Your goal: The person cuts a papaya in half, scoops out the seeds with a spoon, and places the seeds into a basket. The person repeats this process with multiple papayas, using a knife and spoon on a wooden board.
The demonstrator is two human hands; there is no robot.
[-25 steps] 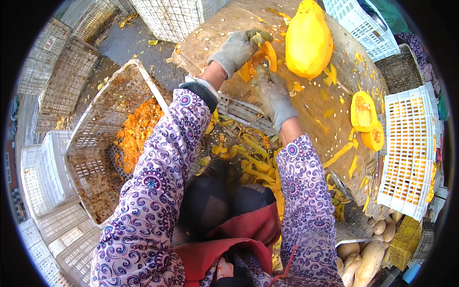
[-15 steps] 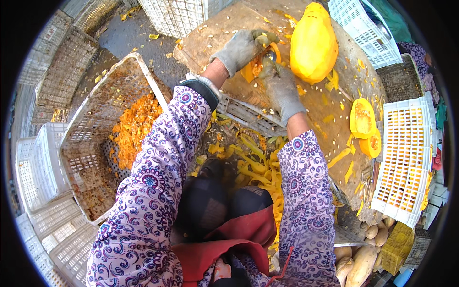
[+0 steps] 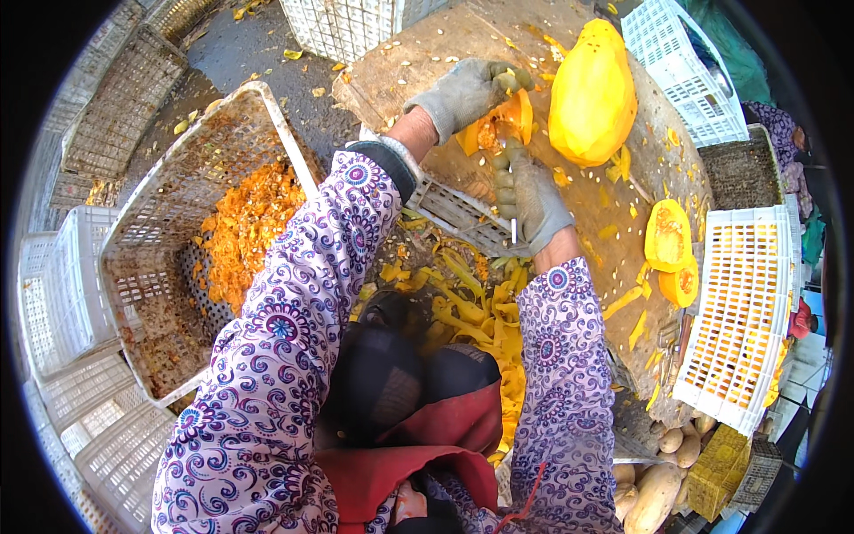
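Note:
My left hand [image 3: 467,93], in a grey knit glove, grips a hollowed piece of orange pumpkin [image 3: 514,114] with stringy pulp inside. My right hand [image 3: 536,198], gloved too, is closed around a thin metal spoon; the handle's pale end [image 3: 513,231] pokes out below the fist, while its bowl is mostly hidden at the pulp. Just right of the hands a whole peeled yellow pumpkin [image 3: 593,93] lies on the worn brown board [image 3: 427,53]. Farther right on it rest two cut pumpkin pieces [image 3: 667,235] [image 3: 680,283], showing orange flesh.
A dirty crate [image 3: 165,267] with orange pulp [image 3: 249,236] stands left. Yellow peelings [image 3: 480,311] lie between my legs and the board. White crates stand at the back [image 3: 342,27], back right [image 3: 685,67] and right [image 3: 738,303]. Unpeeled tan pumpkins [image 3: 656,498] lie lower right.
My right hand has drawn back toward me from the pumpkin piece, and the spoon's handle end now shows. The left hand has tilted the piece, exposing its inside. The view has shifted slightly.

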